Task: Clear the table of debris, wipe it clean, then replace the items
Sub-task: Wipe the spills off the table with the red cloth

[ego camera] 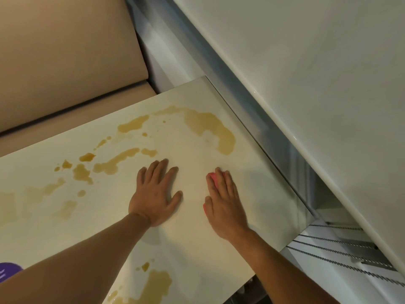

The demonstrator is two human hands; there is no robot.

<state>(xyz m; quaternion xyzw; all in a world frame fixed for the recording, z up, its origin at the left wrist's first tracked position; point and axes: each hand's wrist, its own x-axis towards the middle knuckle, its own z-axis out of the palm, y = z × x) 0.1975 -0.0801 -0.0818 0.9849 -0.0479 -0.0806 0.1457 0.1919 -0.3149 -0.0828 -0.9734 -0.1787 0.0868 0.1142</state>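
Note:
A pale cream table (258,194) carries brown liquid stains, the largest an arc-shaped stain (210,128) near the far right corner, with smaller patches (83,172) to the left and another patch (155,284) at the near edge. My left hand (154,194) lies flat on the table, fingers spread. My right hand (223,202) presses flat on a pink cloth or sponge (212,177), which shows only at my fingertips and beside my palm.
A beige cushioned bench (65,69) runs along the table's far left side. A white wall panel (306,62) with a metal strip (252,99) borders the right side. Twisted cables (341,255) hang below the right corner. A purple object (8,270) peeks in at the lower left.

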